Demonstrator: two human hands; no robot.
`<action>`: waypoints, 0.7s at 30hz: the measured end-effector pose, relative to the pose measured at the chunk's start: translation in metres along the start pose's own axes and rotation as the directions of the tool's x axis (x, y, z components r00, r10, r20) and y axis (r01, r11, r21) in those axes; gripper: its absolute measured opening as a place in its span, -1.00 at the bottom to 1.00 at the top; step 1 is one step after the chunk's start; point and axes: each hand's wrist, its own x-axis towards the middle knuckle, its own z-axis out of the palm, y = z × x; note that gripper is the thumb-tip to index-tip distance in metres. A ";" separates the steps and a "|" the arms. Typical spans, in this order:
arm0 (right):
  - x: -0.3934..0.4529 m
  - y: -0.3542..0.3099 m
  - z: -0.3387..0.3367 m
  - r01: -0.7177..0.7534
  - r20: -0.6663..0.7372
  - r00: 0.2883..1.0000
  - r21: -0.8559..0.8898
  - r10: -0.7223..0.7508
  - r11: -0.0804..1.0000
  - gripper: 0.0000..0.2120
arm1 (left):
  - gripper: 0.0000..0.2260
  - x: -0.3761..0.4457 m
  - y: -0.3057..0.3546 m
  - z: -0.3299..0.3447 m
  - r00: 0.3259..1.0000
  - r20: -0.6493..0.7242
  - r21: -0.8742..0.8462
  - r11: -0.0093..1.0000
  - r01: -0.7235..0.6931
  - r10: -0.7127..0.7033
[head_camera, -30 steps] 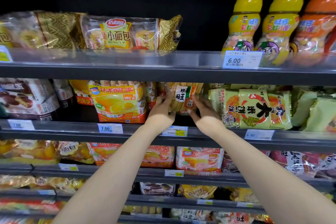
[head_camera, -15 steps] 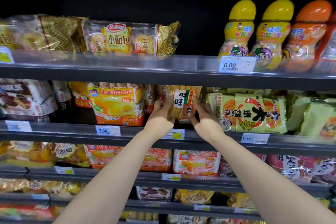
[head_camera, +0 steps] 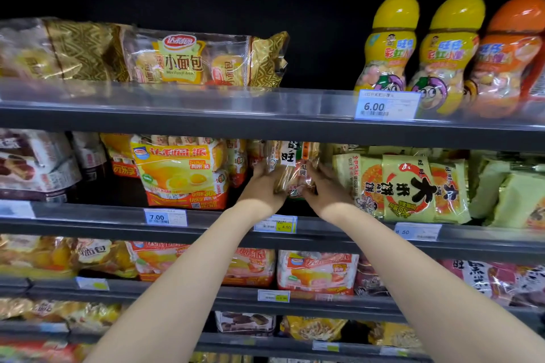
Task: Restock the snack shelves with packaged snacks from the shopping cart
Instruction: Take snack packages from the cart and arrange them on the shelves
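Egg-pie bag [head_camera: 182, 174] left, yellow cracker bags [head_camera: 413, 186] right

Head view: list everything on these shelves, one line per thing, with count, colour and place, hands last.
bread bag: one fully seen, clear with gold ends, top shelf left; more beside it, blurred
bottles: two yellow, one orange, top shelf right
price tag: one, white, reads 6.00, top shelf edge
egg pie bag: one in front, yellow and orange, second shelf left of centre
cracker pack: one, clear with a white label, second shelf centre, between both hands
round-logo bags: several, pale yellow with red, second shelf right
lower shelves: many orange, yellow and red bags, count unclear
left hand: grips the pack's left side
right hand: grips its right side
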 end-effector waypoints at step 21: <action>-0.015 -0.009 -0.002 0.031 0.202 0.979 -0.116 -0.007 0.993 -0.47 | -0.63 -0.005 0.009 -0.007 0.954 0.300 0.154 0.987 -0.046 -0.002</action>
